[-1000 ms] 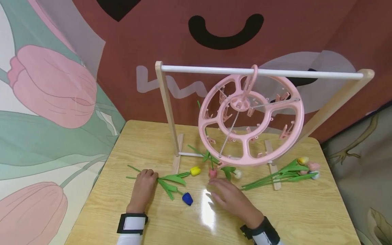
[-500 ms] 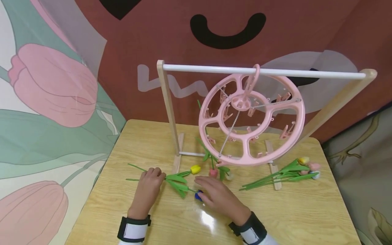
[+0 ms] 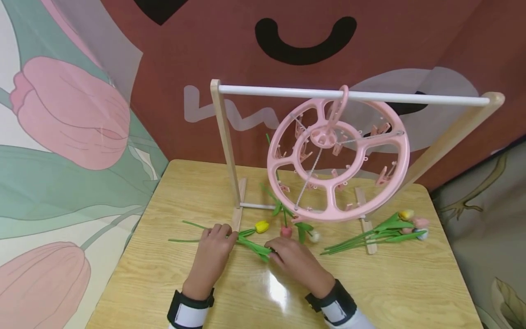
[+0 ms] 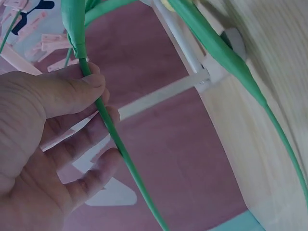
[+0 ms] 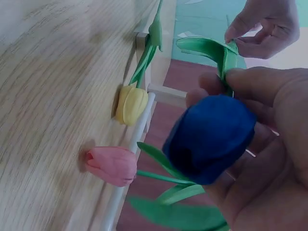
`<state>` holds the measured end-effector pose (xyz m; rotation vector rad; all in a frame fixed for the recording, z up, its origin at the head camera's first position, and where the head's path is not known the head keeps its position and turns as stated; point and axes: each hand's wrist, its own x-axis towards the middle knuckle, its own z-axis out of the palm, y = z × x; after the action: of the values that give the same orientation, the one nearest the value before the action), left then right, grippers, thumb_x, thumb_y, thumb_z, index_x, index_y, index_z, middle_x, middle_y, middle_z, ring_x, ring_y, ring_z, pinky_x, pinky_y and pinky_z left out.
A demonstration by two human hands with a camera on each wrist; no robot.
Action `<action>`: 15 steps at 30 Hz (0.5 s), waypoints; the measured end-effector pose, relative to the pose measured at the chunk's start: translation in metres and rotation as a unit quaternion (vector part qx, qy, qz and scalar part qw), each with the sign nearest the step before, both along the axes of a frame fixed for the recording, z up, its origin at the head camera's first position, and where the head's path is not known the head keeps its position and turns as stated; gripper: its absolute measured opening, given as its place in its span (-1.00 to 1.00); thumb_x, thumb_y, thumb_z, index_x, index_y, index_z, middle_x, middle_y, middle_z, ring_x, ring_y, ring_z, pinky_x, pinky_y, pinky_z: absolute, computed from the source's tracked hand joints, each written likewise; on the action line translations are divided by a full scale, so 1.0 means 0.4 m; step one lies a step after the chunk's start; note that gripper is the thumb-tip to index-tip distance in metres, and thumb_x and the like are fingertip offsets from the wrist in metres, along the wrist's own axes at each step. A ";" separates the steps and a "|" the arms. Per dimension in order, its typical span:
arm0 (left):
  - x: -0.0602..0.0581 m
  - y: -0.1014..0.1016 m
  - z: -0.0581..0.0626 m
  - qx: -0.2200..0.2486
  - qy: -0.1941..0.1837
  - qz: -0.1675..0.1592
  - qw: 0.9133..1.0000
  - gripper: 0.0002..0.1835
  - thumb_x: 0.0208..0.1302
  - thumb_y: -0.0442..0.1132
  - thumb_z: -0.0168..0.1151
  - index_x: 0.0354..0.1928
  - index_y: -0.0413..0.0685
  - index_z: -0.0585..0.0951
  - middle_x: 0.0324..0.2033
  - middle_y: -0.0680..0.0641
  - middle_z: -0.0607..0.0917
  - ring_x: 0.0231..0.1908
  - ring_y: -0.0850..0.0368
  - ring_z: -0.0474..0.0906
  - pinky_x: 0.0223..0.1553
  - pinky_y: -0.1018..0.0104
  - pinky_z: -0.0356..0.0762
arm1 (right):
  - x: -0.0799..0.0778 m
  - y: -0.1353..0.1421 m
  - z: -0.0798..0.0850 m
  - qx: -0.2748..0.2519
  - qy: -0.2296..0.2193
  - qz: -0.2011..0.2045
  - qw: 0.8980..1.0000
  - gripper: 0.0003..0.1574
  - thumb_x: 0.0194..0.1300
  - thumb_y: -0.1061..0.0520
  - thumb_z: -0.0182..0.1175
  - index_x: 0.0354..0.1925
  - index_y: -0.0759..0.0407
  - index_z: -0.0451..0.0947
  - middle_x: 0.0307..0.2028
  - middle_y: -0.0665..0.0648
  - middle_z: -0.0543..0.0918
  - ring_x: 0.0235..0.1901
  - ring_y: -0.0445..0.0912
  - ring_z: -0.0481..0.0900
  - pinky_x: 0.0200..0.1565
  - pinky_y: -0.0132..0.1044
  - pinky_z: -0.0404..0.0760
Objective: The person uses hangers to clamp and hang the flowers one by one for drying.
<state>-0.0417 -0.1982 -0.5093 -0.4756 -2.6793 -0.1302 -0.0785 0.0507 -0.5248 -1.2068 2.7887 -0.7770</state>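
Both hands hold one artificial blue tulip [image 5: 211, 137] above the table. My left hand [image 3: 214, 249] pinches its green stem [image 4: 113, 132] between thumb and fingers, just below the leaves. At the other end my right hand [image 3: 297, 260] grips the stem close under the blue bloom; in the head view that hand hides the bloom. A yellow tulip [image 3: 261, 226] lies on the table behind the left hand, its stem running left. Beyond the right hand lie a pink tulip [image 3: 286, 231] and a white tulip [image 3: 314, 236].
A pink round clip hanger [image 3: 330, 214] with several small pegs hangs from the white bar [image 3: 283, 92] of a wooden stand [image 3: 225, 141]. Several more tulips [image 3: 386, 233] lie bunched at the table's right. A patterned cloth backs the table [image 3: 164, 269].
The left hand has moved right, lifting the blue tulip along. The right hand, earlier apart from it, has come to its bloom end and now grips it.
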 end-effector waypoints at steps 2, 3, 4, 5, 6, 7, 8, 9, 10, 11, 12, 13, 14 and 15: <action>-0.001 0.009 0.005 -0.001 0.003 0.000 1.000 -0.69 -0.03 -0.50 0.60 -0.22 -0.06 0.79 -0.25 -0.08 0.72 -0.18 -0.05 0.64 -0.26 0.05 0.65 | -0.001 0.007 -0.002 -0.017 -0.003 -0.013 1.000 -0.74 0.33 0.09 0.40 -0.01 0.04 0.71 -0.12 -0.02 0.79 -0.14 -0.17 0.75 -0.09 -0.28 0.78; 0.000 0.013 0.008 -0.001 0.005 -0.001 1.000 -0.70 -0.02 -0.49 0.59 -0.23 -0.06 0.79 -0.25 -0.08 0.72 -0.19 -0.05 0.63 -0.26 0.05 0.65 | 0.000 0.012 -0.003 -0.024 -0.002 -0.021 0.999 -0.77 0.31 0.11 0.42 -0.05 0.03 0.71 -0.16 -0.03 0.79 -0.18 -0.18 0.74 -0.13 -0.30 0.77; 0.001 0.019 0.010 0.000 0.007 -0.002 1.000 -0.70 -0.02 -0.50 0.59 -0.23 -0.06 0.79 -0.25 -0.08 0.72 -0.19 -0.05 0.63 -0.27 0.06 0.63 | 0.000 0.017 -0.005 -0.030 0.002 -0.027 0.999 -0.79 0.30 0.12 0.43 -0.09 0.02 0.71 -0.18 -0.04 0.79 -0.21 -0.19 0.74 -0.16 -0.31 0.77; 0.002 0.024 0.011 0.003 0.010 -0.004 1.000 -0.70 -0.02 -0.50 0.58 -0.23 -0.07 0.79 -0.24 -0.09 0.71 -0.19 -0.05 0.63 -0.27 0.06 0.62 | 0.001 0.022 -0.006 -0.036 0.005 -0.034 0.999 -0.81 0.29 0.14 0.44 -0.12 0.01 0.70 -0.21 -0.06 0.78 -0.24 -0.20 0.73 -0.18 -0.31 0.76; 0.004 0.029 0.011 0.009 0.015 -0.008 1.000 -0.70 -0.01 -0.51 0.57 -0.23 -0.08 0.78 -0.22 -0.10 0.71 -0.17 -0.06 0.62 -0.27 0.06 0.61 | 0.001 0.028 -0.009 -0.043 0.005 -0.041 0.998 -0.83 0.28 0.16 0.44 -0.15 0.00 0.70 -0.24 -0.07 0.78 -0.25 -0.21 0.72 -0.20 -0.31 0.76; 0.005 0.036 0.012 0.020 0.023 -0.014 0.999 -0.70 -0.01 -0.53 0.56 -0.22 -0.09 0.77 -0.21 -0.11 0.71 -0.16 -0.07 0.62 -0.27 0.06 0.60 | 0.002 0.034 -0.011 -0.051 0.007 -0.048 0.998 -0.83 0.27 0.18 0.44 -0.17 0.00 0.69 -0.26 -0.08 0.77 -0.27 -0.21 0.72 -0.21 -0.31 0.76; 0.007 0.043 0.012 0.033 0.032 -0.022 0.999 -0.73 0.04 -0.51 0.53 -0.22 -0.10 0.77 -0.20 -0.12 0.70 -0.15 -0.07 0.62 -0.28 0.08 0.60 | 0.002 0.042 -0.014 -0.055 0.007 -0.054 0.997 -0.83 0.26 0.18 0.45 -0.19 -0.01 0.69 -0.27 -0.08 0.77 -0.27 -0.22 0.71 -0.21 -0.30 0.76; 0.009 0.051 0.011 0.053 0.044 -0.035 0.997 -0.77 0.07 -0.49 0.51 -0.23 -0.11 0.76 -0.20 -0.12 0.69 -0.15 -0.07 0.62 -0.27 0.09 0.60 | 0.002 0.049 -0.016 -0.060 0.008 -0.060 0.996 -0.83 0.26 0.18 0.45 -0.20 -0.01 0.68 -0.28 -0.09 0.76 -0.26 -0.22 0.71 -0.20 -0.30 0.76; 0.012 0.058 0.010 0.078 0.055 -0.048 0.994 -0.82 0.10 -0.45 0.50 -0.24 -0.13 0.76 -0.19 -0.12 0.69 -0.15 -0.06 0.62 -0.27 0.11 0.61 | 0.002 0.055 -0.018 -0.064 0.008 -0.065 0.996 -0.82 0.25 0.18 0.46 -0.20 -0.01 0.67 -0.28 -0.09 0.76 -0.26 -0.22 0.71 -0.19 -0.30 0.76; 0.015 0.066 0.009 0.106 0.069 -0.066 0.990 -0.85 0.13 -0.42 0.49 -0.25 -0.14 0.75 -0.20 -0.12 0.68 -0.17 -0.04 0.62 -0.26 0.14 0.62 | 0.001 0.062 -0.019 -0.070 0.005 -0.069 0.995 -0.82 0.24 0.18 0.46 -0.21 -0.01 0.67 -0.28 -0.09 0.76 -0.25 -0.22 0.71 -0.19 -0.30 0.76; 0.017 0.074 0.006 0.136 0.079 -0.084 0.984 -0.90 0.16 -0.38 0.48 -0.27 -0.15 0.75 -0.23 -0.10 0.68 -0.20 -0.01 0.62 -0.27 0.18 0.63 | 0.000 0.068 -0.019 -0.076 0.004 -0.071 0.995 -0.81 0.23 0.18 0.47 -0.21 -0.01 0.67 -0.29 -0.08 0.76 -0.26 -0.22 0.72 -0.19 -0.31 0.76; 0.019 0.082 0.003 0.165 0.083 -0.100 0.978 -0.92 0.20 -0.32 0.47 -0.29 -0.15 0.74 -0.25 -0.07 0.67 -0.23 0.04 0.61 -0.28 0.24 0.63 | -0.001 0.074 -0.018 -0.082 0.001 -0.073 0.994 -0.80 0.22 0.20 0.48 -0.21 0.01 0.67 -0.29 -0.07 0.77 -0.26 -0.21 0.72 -0.19 -0.31 0.76; 0.021 0.090 -0.001 0.190 0.083 -0.114 0.972 -0.91 0.25 -0.27 0.46 -0.30 -0.14 0.74 -0.28 -0.04 0.66 -0.26 0.08 0.60 -0.29 0.29 0.63 | -0.002 0.081 -0.017 -0.086 -0.003 -0.075 0.993 -0.79 0.21 0.20 0.48 -0.21 0.01 0.67 -0.28 -0.07 0.77 -0.26 -0.21 0.72 -0.20 -0.31 0.76; 0.022 0.097 -0.006 0.214 0.079 -0.125 0.966 -0.89 0.27 -0.24 0.46 -0.31 -0.13 0.74 -0.29 -0.02 0.66 -0.28 0.11 0.60 -0.29 0.33 0.63 | -0.003 0.086 -0.014 -0.093 -0.007 -0.075 0.993 -0.79 0.21 0.22 0.48 -0.21 0.01 0.67 -0.28 -0.06 0.78 -0.26 -0.21 0.72 -0.20 -0.32 0.76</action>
<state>-0.0329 -0.1592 -0.5117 -0.6465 -2.3318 -0.6981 -0.0798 0.0851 -0.5305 -1.0147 2.8750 -1.0728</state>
